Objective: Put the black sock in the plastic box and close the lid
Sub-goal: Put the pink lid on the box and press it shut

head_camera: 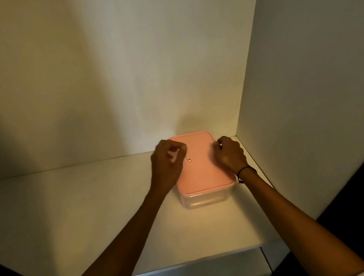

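From the head camera, both bare forearms reach forward and slightly inward to a plastic box (203, 199) that stands on a white shelf (69, 213), near the shelf's back right corner. A pink lid (200, 165) lies flat on top of the clear box.

The left hand (166, 164) hovers over the left edge of the lid, wrist bent, its fingers (173, 149) curled loosely inward with the tips close together; they hold nothing that can be seen, and whether they touch the lid cannot be told. The right hand (230, 154) sits at the right edge of the lid, its fingers (219, 146) bent down over the rim and pressed against it. A thin dark band (245, 171) circles the right wrist.

A small label (189, 159) on the lid, between the hands, is too small to read. The box's clear front wall shows only pale glare, so the black sock cannot be made out inside or anywhere else. Both elbows are cut off by the lower frame edge.
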